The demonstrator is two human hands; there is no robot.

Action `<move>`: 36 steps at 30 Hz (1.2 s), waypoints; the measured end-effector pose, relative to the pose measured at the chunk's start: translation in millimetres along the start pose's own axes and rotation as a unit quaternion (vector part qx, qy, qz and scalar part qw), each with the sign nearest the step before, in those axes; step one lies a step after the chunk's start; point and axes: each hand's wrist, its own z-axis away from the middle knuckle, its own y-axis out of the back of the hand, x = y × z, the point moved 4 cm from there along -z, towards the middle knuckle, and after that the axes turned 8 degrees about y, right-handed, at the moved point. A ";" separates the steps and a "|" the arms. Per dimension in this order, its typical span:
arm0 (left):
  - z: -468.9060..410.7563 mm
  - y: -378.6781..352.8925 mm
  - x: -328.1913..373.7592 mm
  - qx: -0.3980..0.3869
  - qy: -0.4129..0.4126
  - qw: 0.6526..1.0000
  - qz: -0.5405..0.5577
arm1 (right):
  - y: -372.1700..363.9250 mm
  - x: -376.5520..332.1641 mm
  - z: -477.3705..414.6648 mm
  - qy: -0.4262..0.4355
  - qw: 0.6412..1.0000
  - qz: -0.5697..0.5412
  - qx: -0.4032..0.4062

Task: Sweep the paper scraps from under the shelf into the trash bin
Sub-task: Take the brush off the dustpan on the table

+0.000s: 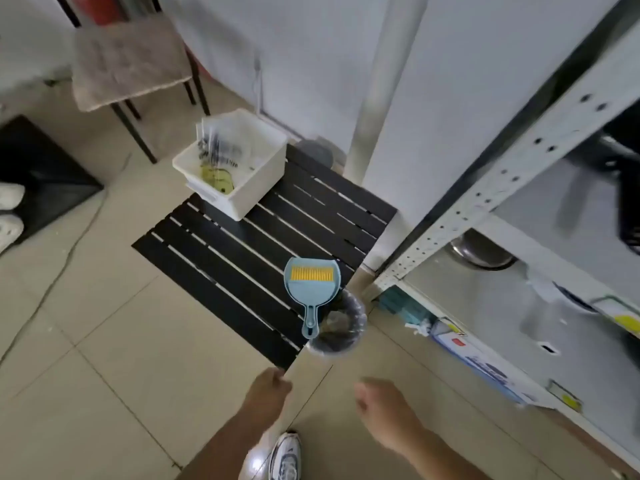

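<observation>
A light blue dustpan (pixel 311 285) with a yellow brush clipped inside lies on the near right corner of a low black slatted table (pixel 242 268). Right beside its handle, on the floor, stands a small round trash bin (pixel 341 327) lined with a dark bag. White paper scraps (pixel 420 328) lie on the floor at the foot of the grey metal shelf (pixel 502 174). My left hand (pixel 268 389) hovers low near the table's corner, fingers curled and holding nothing. My right hand (pixel 381 407) is loosely curled and also holds nothing, below the bin.
A white plastic box (pixel 239 188) with papers stands on the table's far end. A chair (pixel 128 60) with a brown cushion is at the back left. Flat boxes (pixel 485 368) rest under the shelf's bottom board. My white shoe (pixel 285 459) is at the bottom.
</observation>
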 end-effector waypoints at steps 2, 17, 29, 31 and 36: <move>-23.4 -2.3 21.9 -0.032 0.018 0.987 0.159 | 12.8 -16.0 -50.7 0.028 0.996 -0.016 0.083; -78.6 -37.6 45.0 -0.164 0.014 0.928 0.333 | 9.0 -45.8 -181.4 0.142 0.962 0.213 0.089; -65.1 -38.9 46.2 -0.090 0.057 0.903 0.417 | 39.5 -52.8 -153.0 0.217 0.901 0.157 0.342; -58.9 -44.0 36.0 -0.059 0.095 0.880 0.461 | 54.3 -42.8 -129.0 0.202 0.878 0.039 0.431; -3.2 -103.7 30.0 -0.209 0.104 0.828 0.510 | 53.7 8.9 -21.8 0.010 0.746 -0.378 0.548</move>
